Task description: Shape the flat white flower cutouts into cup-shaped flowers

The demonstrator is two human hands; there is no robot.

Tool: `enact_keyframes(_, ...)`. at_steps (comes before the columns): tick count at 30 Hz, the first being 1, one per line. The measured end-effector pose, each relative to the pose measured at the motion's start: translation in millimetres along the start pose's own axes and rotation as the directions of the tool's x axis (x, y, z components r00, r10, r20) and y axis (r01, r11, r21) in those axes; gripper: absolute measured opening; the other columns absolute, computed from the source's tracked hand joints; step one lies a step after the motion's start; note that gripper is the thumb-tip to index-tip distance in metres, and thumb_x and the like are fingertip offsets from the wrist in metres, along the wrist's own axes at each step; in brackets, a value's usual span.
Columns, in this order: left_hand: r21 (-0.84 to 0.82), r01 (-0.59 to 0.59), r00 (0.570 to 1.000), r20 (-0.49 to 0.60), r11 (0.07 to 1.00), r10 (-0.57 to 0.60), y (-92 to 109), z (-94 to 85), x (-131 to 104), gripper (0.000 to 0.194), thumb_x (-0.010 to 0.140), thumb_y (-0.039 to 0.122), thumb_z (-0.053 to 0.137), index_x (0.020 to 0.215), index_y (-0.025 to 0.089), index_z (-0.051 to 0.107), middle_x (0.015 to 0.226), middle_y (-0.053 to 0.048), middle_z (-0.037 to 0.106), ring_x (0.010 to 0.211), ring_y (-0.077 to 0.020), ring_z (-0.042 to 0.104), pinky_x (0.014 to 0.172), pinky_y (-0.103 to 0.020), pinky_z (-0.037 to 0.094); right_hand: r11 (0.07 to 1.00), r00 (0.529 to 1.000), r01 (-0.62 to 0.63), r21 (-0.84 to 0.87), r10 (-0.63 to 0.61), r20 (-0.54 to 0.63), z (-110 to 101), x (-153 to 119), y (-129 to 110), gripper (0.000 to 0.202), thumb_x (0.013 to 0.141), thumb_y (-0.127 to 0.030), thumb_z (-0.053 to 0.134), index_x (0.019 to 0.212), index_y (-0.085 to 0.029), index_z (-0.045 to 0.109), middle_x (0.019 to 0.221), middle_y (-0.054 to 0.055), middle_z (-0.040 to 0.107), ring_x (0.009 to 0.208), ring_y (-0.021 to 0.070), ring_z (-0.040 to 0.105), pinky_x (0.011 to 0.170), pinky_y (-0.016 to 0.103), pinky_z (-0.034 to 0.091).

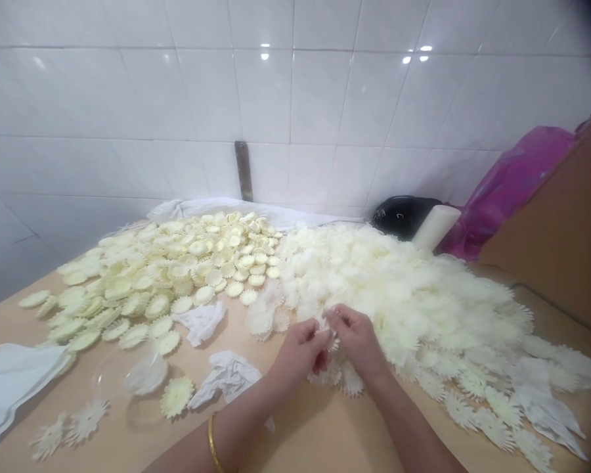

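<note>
Bare forearms end in fingers pinching a small pale piece between their tips.

Bright light throws small glare spots on the wall tiles; the upper-right corner darkens.

From the wearer's head, a lone camera looks forward and down along both forearms to the hands, near at lower centre; the table spreads below in wide view; the wall stands farther off, filling the top.
</note>
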State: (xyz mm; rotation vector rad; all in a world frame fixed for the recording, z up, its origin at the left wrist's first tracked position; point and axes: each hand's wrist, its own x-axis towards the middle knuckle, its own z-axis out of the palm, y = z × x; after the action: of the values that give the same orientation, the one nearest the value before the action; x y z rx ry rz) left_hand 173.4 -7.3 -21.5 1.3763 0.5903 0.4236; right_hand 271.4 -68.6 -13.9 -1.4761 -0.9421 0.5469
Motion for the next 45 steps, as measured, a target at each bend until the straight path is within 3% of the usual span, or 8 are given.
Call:
enact_keyframes(4, 0.078, -0.024, 0.999, 0.037, 0.997, 0.021, 12, 9.0, -25, 0.034, 0.072, 0.041, 0.053, 0.054, 0.018, 0.037, 0.042, 0.003, 0.046, 0.035, -0.0059, 0.038, 0.036, -0.018, 0.026, 0.997, 0.945, -0.044, -0.062, 0.021, -0.326, -26, 10, 3, 0.029, 0.075, -0.036, 0.052, 0.054, -0.018, 0.044, 0.044, -0.006, 0.038, 0.042, 0.009, 0.035, 0.041, 0.021, 0.028)
enact_keyframes(8, 0.107, -0.074, 0.989, 0.136, 0.991, 0.06, 19, 2.7, -34, 0.032, 0.072, 0.04, 0.054, 0.053, 0.016, 0.041, 0.042, 0.003, 0.045, 0.039, -0.0065, 0.041, 0.042, -0.019, 0.031, 0.998, 0.757, 0.006, -0.058, -0.042, -0.652, -58, 16, -13, 0.03, 0.076, -0.042, 0.049, 0.058, -0.019, 0.044, 0.047, -0.005, 0.042, 0.041, 0.009, 0.036, 0.04, 0.021, 0.03)
enact_keyframes(13, -0.042, -0.024, 1.0, -0.016, 0.999, 0.023, 12, -15.9, -7, 0.026, 0.07, 0.037, 0.056, 0.061, 0.016, 0.045, 0.051, 0.002, 0.05, 0.043, -0.0074, 0.044, 0.044, -0.02, 0.033, 0.946, 0.943, 0.126, -0.299, -0.209, -0.261, -40, 0, -26, 0.024, 0.083, -0.035, 0.04, 0.068, -0.019, 0.05, 0.053, -0.002, 0.046, 0.047, 0.0106, 0.041, 0.045, 0.022, 0.033)
enact_keyframes(17, -0.011, -0.003, 1.0, 0.004, 1.0, 0.003, -3, -17.6, -2, 0.028, 0.07, 0.039, 0.056, 0.06, 0.015, 0.047, 0.05, 0.002, 0.049, 0.041, -0.0058, 0.041, 0.043, -0.019, 0.03, 0.829, 0.97, 0.227, -0.511, -0.24, 0.042, -27, -15, -13, 0.017, 0.077, -0.02, 0.044, 0.088, -0.02, 0.057, 0.089, 0.006, 0.054, 0.076, 0.0183, 0.051, 0.068, 0.031, 0.042)
enact_keyframes(24, -0.033, -0.027, 0.999, -0.042, 0.999, 0.026, -10, -13.9, -5, 0.036, 0.067, 0.046, 0.058, 0.055, 0.016, 0.042, 0.043, 0.004, 0.043, 0.036, -0.0053, 0.037, 0.038, -0.019, 0.024, 0.929, 0.969, 0.204, -0.308, -0.237, -0.073, -28, -22, -19, 0.016, 0.081, -0.028, 0.044, 0.077, -0.019, 0.057, 0.077, 0.005, 0.056, 0.074, 0.0186, 0.051, 0.068, 0.03, 0.041)
enact_keyframes(35, -0.193, 0.069, 0.997, 0.055, 0.979, -0.06, -8, -14.2, -4, 0.048, 0.073, 0.059, 0.042, 0.058, 0.014, 0.05, 0.046, -0.001, 0.049, 0.038, -0.008, 0.042, 0.04, -0.02, 0.03, 0.996, 0.983, -0.027, 0.089, 0.01, 0.185, -2, -24, -7, 0.015, 0.075, -0.032, 0.056, 0.072, -0.018, 0.053, 0.058, 0.0, 0.055, 0.057, 0.0157, 0.053, 0.06, 0.029, 0.045)
enact_keyframes(39, -0.172, 0.03, 0.998, 0.054, 0.985, -0.021, -7, -15.3, -4, 0.041, 0.073, 0.053, 0.048, 0.061, 0.014, 0.051, 0.048, 0.0, 0.049, 0.042, -0.0081, 0.043, 0.045, -0.021, 0.033, 0.999, 0.997, 0.018, -0.028, -0.016, 0.075, -6, -24, -6, 0.018, 0.069, -0.029, 0.062, 0.081, -0.019, 0.055, 0.072, 0.001, 0.056, 0.067, 0.0152, 0.052, 0.064, 0.028, 0.045)
enact_keyframes(45, -0.102, -0.083, 0.996, 0.005, 0.991, 0.084, -4, -19.1, -5, 0.025, 0.071, 0.038, 0.058, 0.064, 0.014, 0.054, 0.053, 0.002, 0.047, 0.049, -0.0069, 0.042, 0.052, -0.021, 0.034, 0.984, 0.996, -0.024, 0.179, 0.007, 0.094, -16, -21, -3, 0.033, 0.074, -0.034, 0.056, 0.104, -0.019, 0.052, 0.093, 0.005, 0.058, 0.088, 0.0178, 0.054, 0.078, 0.03, 0.043)
